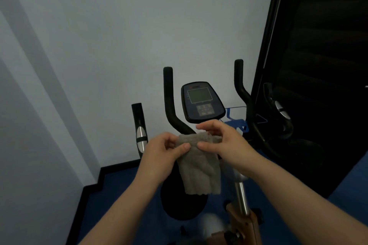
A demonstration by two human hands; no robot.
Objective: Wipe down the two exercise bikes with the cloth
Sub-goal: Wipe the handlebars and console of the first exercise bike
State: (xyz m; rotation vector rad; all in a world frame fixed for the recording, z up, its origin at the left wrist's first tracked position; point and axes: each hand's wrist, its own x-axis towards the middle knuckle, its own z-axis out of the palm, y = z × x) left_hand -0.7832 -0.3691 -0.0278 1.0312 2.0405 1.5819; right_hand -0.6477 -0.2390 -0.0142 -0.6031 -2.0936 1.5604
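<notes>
Cloth held ahead of the bike console, before wiping.

Both hands pinch the top edge of the grey cloth (199, 163): the left hand (167, 149) at its left corner, the right hand (221, 141) at its right; the cloth hangs long-axis downward, just below and in front of the console (202, 101) of the exercise bike (169, 101). The right hand lies nearer the console. A mark above the screen is too small to read.

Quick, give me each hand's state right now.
Left hand: pinches the cloth's top edge.
Right hand: pinches the same cloth's top edge.
</notes>
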